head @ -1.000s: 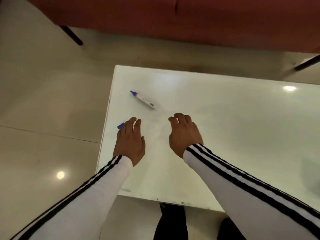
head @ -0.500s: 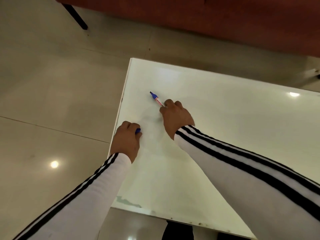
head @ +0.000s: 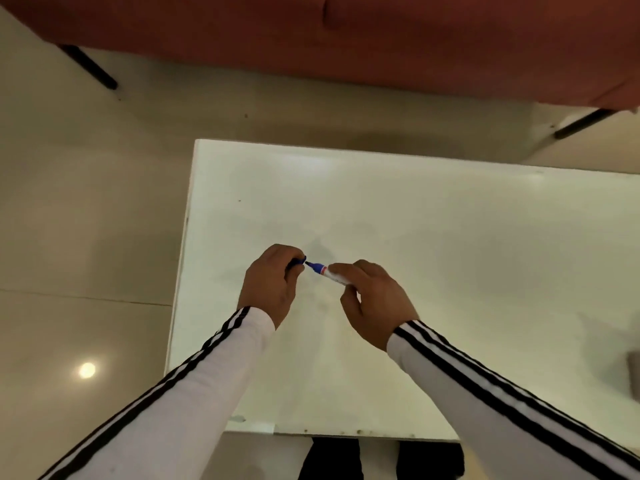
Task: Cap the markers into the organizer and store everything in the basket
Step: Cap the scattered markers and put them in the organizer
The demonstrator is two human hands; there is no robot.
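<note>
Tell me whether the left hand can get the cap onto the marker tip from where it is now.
Probably yes. The left hand holds the blue cap just short of the marker tip, which the right hand aims at it; nothing lies between them.

The scene is dim and warm-tinted, lit from overhead; a round lamp reflection glares on the glossy floor at lower left; the white desk shows a soft sheen and faint grey shadows beyond the hands; the wide lens bends the desk's edges and stretches the sleeves toward the corners; detail is soft and slightly smeared throughout.
</note>
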